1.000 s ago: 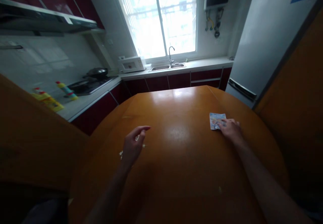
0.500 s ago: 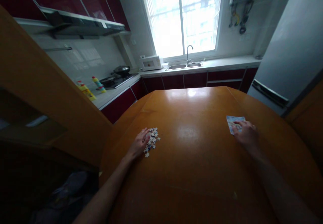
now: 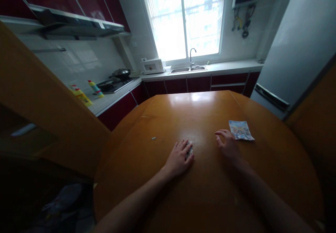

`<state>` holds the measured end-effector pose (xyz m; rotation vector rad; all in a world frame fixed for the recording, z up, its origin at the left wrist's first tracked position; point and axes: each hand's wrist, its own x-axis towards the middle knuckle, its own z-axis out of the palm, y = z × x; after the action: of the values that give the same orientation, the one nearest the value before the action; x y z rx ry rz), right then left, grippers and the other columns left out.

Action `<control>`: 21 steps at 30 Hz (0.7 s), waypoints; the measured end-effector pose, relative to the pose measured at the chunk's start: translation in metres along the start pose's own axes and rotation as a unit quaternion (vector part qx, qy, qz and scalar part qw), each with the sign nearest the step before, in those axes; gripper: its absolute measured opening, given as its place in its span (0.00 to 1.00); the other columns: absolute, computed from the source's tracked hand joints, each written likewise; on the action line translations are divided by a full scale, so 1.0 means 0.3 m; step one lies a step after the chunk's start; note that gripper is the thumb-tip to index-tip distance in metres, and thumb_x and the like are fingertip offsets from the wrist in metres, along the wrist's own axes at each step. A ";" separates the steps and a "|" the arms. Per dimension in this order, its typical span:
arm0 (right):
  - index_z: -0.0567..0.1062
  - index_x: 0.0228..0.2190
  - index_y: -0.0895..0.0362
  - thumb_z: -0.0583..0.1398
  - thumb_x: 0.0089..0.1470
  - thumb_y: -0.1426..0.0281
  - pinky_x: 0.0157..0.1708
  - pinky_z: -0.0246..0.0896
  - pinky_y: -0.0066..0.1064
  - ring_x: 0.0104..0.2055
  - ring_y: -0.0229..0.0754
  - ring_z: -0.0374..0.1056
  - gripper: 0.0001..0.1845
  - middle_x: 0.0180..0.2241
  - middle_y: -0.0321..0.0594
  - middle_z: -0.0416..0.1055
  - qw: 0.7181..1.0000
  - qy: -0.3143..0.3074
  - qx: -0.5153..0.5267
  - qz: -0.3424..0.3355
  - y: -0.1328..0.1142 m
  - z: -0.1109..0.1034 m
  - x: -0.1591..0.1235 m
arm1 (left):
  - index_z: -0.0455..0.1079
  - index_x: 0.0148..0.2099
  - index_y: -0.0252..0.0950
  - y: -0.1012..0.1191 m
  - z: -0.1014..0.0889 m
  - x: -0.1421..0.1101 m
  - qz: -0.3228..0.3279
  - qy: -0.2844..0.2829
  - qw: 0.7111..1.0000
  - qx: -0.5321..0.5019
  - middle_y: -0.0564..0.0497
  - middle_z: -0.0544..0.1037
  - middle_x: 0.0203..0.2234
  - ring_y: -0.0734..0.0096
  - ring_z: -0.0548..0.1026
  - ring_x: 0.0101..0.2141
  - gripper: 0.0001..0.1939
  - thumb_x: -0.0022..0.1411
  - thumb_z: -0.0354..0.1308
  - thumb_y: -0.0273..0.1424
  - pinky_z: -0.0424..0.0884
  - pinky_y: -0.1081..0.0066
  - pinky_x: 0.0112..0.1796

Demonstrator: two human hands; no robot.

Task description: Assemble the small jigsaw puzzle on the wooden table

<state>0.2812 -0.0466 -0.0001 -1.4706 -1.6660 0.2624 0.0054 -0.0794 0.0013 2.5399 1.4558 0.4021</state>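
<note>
Covering puzzle pieces [image 3: 189, 151] left of the sheet [image 3: 241, 130], your spread left hand [image 3: 179, 158] likely contains them — right hand [image 3: 229, 147] loosely open.

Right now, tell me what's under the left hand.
Puzzle pieces peek out at the thumb side of the left hand; whatever its palm covers cannot be seen.

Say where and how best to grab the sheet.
I'd pinch the sheet at its near right corner, thumb below, fingers above, coming in low from the right. It looks thin and lies nearly flat, so a corner likely lifts easiest; that one is clear of the right hand on its left.
</note>
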 end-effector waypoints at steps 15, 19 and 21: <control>0.81 0.37 0.57 0.55 0.57 0.72 0.46 0.66 0.38 0.42 0.48 0.73 0.14 0.39 0.46 0.78 0.983 -0.176 0.047 0.003 -0.059 0.057 -0.054 | 0.73 0.53 0.38 -0.119 -0.122 0.032 -0.080 0.177 0.979 -0.060 0.45 0.78 0.46 0.62 0.75 0.48 0.19 0.74 0.45 0.41 0.71 0.63 0.51; 0.81 0.35 0.57 0.55 0.57 0.72 0.45 0.65 0.38 0.41 0.48 0.73 0.14 0.38 0.46 0.77 0.983 -0.179 0.045 0.006 -0.063 0.059 -0.052 | 0.74 0.49 0.35 -0.362 -0.208 -0.019 -0.172 0.215 0.961 -0.030 0.42 0.77 0.41 0.58 0.75 0.43 0.19 0.72 0.46 0.41 0.71 0.59 0.47; 0.81 0.35 0.57 0.55 0.58 0.71 0.44 0.65 0.38 0.41 0.48 0.72 0.13 0.38 0.46 0.76 0.983 -0.180 0.039 0.007 -0.065 0.062 -0.051 | 0.75 0.48 0.34 -0.452 -0.226 -0.050 -0.192 0.207 0.959 -0.015 0.41 0.77 0.41 0.56 0.74 0.44 0.17 0.69 0.51 0.40 0.70 0.56 0.49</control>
<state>0.2531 -0.0585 -0.0056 -1.4367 -1.9055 0.6252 -0.1342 -0.0224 0.0237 2.1532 2.0150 0.9153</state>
